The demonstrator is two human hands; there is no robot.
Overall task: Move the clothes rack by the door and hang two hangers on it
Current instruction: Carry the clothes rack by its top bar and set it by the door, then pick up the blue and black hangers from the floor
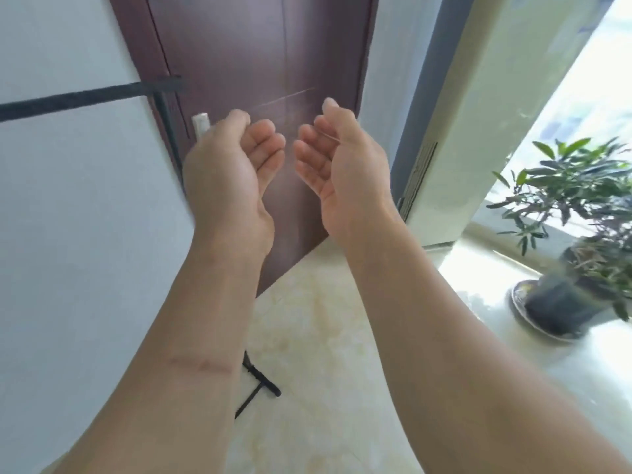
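Two bare hands were raised in the middle of the head view, palms turned toward each other, fingers loosely curled, gripping nothing. The left hand [229, 165] and the right hand [342, 162] were near each other but apart, with a narrow gap between the fingertips. Both forearms ran down to the bottom edge of the frame.

Behind the hands stood a dark brown door [260, 56], shut, with a pale handle [201, 124] showing just left of the left hand. The clothes rack [85, 99] was a thin black frame against the white wall [68, 217] at the left, right beside the door: its top bar ran from the left edge of the frame toward the door, an upright dropped from the bar's end along the door's left side, and a black foot [261, 383] rested on the floor below the left forearm. The bar looked blurred. No hanger could be made out on it.

The floor [325, 336] was glossy cream tile. Near the right edge of the floor a potted plant [574, 213] sat in a dark pot on a saucer, by a bright window. A pale column [496, 114] rose between the door and the window.
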